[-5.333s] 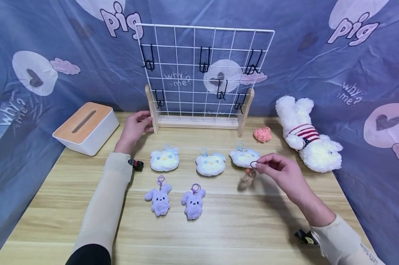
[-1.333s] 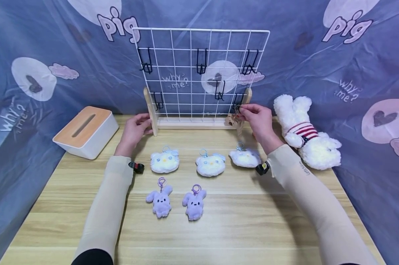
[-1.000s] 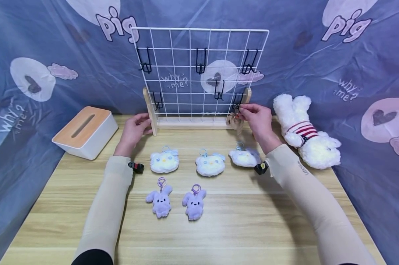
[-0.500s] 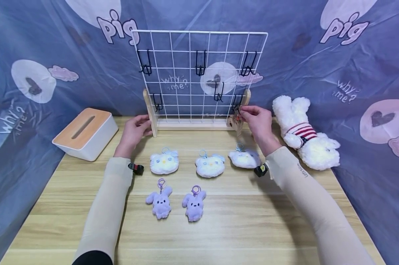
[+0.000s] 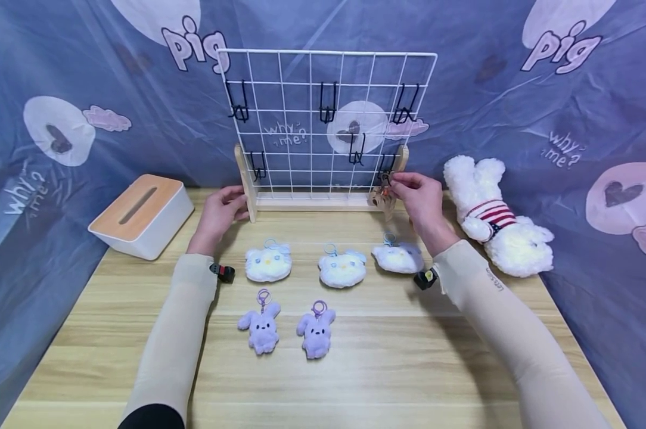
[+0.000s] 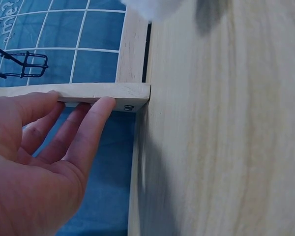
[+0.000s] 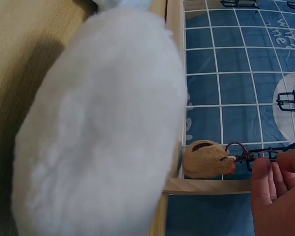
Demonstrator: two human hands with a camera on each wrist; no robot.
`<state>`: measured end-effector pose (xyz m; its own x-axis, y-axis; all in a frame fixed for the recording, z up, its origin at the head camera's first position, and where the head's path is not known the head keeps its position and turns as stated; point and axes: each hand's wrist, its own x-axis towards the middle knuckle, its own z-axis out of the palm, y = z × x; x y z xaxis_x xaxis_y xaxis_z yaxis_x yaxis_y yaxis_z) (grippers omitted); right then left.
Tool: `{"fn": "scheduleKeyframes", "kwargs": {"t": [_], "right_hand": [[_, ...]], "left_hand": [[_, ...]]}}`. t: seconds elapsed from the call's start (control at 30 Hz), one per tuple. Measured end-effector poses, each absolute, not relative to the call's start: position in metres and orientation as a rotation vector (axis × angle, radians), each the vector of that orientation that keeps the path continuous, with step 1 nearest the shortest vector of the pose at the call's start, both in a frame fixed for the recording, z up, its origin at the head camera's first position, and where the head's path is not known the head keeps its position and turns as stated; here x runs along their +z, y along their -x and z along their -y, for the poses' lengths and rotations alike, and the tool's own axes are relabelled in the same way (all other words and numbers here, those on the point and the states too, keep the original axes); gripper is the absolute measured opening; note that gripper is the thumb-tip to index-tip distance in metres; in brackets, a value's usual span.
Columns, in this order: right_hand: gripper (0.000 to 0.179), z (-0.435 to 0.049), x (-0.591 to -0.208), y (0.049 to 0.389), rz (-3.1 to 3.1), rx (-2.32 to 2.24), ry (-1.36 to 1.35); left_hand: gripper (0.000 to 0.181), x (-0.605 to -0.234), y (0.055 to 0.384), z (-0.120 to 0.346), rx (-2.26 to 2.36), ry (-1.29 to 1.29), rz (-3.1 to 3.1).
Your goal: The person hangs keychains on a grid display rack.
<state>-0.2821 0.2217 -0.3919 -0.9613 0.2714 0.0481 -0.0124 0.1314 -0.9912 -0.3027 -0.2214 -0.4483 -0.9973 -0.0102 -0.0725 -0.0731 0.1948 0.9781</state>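
Observation:
My left hand [image 5: 221, 214] grips the left wooden upright [image 6: 103, 92] of a white wire grid rack [image 5: 312, 203], thumb on one face and fingers on the other. At the rack's lower right, my right hand [image 5: 422, 201] pinches the ring of a small brown plush keychain [image 7: 204, 160] with an orange-red bit. The ring is right at a black hook [image 5: 385, 164]; whether it is over the hook I cannot tell. The keychain hangs in front of the right upright [image 5: 402, 158].
White cat-face keychains [image 5: 268, 263] with blue rings lie in a row before the rack. Two purple bunny keychains [image 5: 316, 335] lie nearer. A tissue box [image 5: 162, 214] stands left, a white plush toy [image 5: 518, 250] lies right. Other black hooks [image 5: 328, 107] hang on the grid.
The right hand has carried the brown keychain from above the table to the rack's lower right hook. Over the last second it has barely shifted there. The left hand stays on the upright.

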Motion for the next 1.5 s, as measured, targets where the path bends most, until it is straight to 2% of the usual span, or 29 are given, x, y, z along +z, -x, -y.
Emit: {"fn": "scheduleKeyframes", "kwargs": {"t": [0.43,0.87,1.5], "right_hand": [[0.031,-0.224,-0.388,0.272,2.226,1.886,0.251],[0.037,-0.224,-0.379,0.245,2.329,1.853,0.266],[0.037,-0.188,-0.366,0.201,2.315,1.967,0.0]], "left_hand": [[0.046,-0.445,0.303,0.22,1.946,0.085,-2.407],[0.046,-0.447,0.303,0.221,1.945,0.072,-2.402],[0.044,-0.449,0.303,0.221,1.99,0.065,-2.38]]}}
